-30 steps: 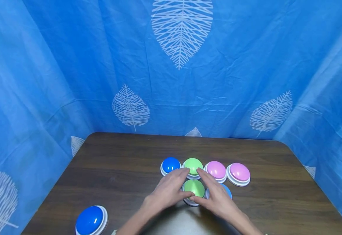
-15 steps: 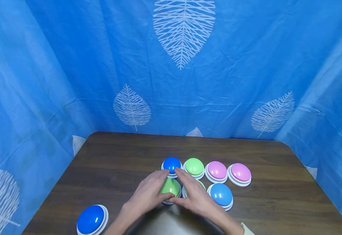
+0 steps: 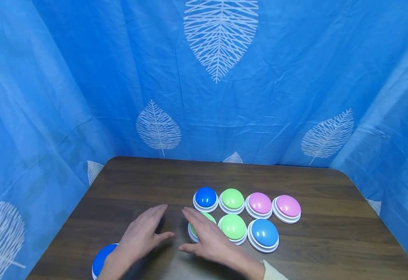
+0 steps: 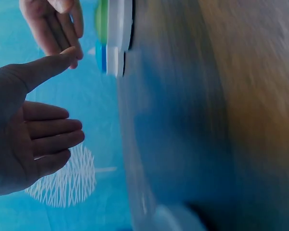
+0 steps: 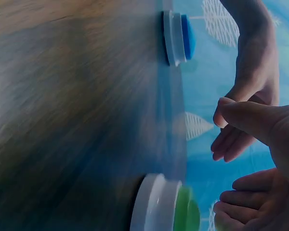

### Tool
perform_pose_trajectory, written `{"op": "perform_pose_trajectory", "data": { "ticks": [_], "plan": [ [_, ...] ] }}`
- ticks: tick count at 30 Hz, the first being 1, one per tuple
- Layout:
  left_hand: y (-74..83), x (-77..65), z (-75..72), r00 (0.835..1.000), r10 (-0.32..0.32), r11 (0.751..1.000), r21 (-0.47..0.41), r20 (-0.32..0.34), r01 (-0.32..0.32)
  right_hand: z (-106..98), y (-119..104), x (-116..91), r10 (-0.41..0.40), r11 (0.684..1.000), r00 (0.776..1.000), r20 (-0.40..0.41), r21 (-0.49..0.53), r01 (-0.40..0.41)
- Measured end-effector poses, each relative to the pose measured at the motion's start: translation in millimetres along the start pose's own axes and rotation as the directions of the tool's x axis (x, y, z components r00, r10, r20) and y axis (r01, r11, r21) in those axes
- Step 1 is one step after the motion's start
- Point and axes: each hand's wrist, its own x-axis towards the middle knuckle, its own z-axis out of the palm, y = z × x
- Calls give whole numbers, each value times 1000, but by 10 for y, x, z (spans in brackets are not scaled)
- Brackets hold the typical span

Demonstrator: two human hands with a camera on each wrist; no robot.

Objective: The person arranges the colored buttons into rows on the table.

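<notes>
My left hand (image 3: 139,237) hovers over the table left of the button group, fingers straight and thumb out, holding nothing. Its forearm partly covers a lone dark blue push button (image 3: 102,258) at the front left. My right hand (image 3: 207,241) faces it, palm inward, also holding nothing, and overlaps a green button (image 3: 192,233) at the left end of the front row. Beside that button sit another green one (image 3: 233,226) and a light blue one (image 3: 265,232). The right wrist view shows both hands (image 5: 245,202) off the tabletop, with a white-based green button (image 5: 185,214) below.
The back row holds a dark blue button (image 3: 205,197), a green one (image 3: 231,198) and two pink ones, the nearer pink button (image 3: 260,203) beside the far-right one (image 3: 288,206). Blue leaf-print cloth (image 3: 204,140) hangs around the dark wooden table (image 3: 330,241).
Both hands moved left: first from around the middle green button to the left green button, then off it. The hands have spread apart, and the left green button stays in the front row.
</notes>
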Motion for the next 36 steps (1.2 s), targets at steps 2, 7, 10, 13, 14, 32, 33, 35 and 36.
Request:
{"op": "perform_pose_trajectory", "data": {
  "ticks": [2, 7, 10, 13, 14, 32, 33, 35, 36],
  "plan": [
    [-62, -49, -56, 999, -26, 1000, -9, 31, 26, 27, -58, 46, -21, 1000, 1000, 8, -23, 21],
    [-209, -171, -186, 992, -87, 996, -24, 94, 90, 94, -195, 162, -20, 1000, 998, 61, -17, 21],
    [-307, -247, -244, 987, -118, 992, -21, 114, 121, 150, -269, 215, -43, 998, 996, 81, -31, 45],
    [-408, -308, -290, 979, -154, 988, -11, 135, 156, 212, -327, 253, -85, 993, 993, 88, -71, 91],
    [-442, -330, -301, 976, -165, 986, -6, 140, 167, 229, -345, 262, -89, 992, 992, 93, -76, 97],
    [-946, -637, -354, 918, -318, 948, 102, 236, 302, 579, -626, 443, -216, 939, 972, 88, -255, 231],
    [-963, -650, -353, 914, -326, 945, 105, 243, 309, 597, -651, 459, -221, 936, 971, 89, -260, 237],
    [-996, -669, -343, 904, -348, 937, 113, 249, 329, 628, -697, 485, -230, 928, 969, 91, -280, 247],
    [-1016, -681, -333, 900, -357, 934, 117, 251, 338, 643, -721, 498, -231, 923, 969, 92, -293, 248]
  ]
}}
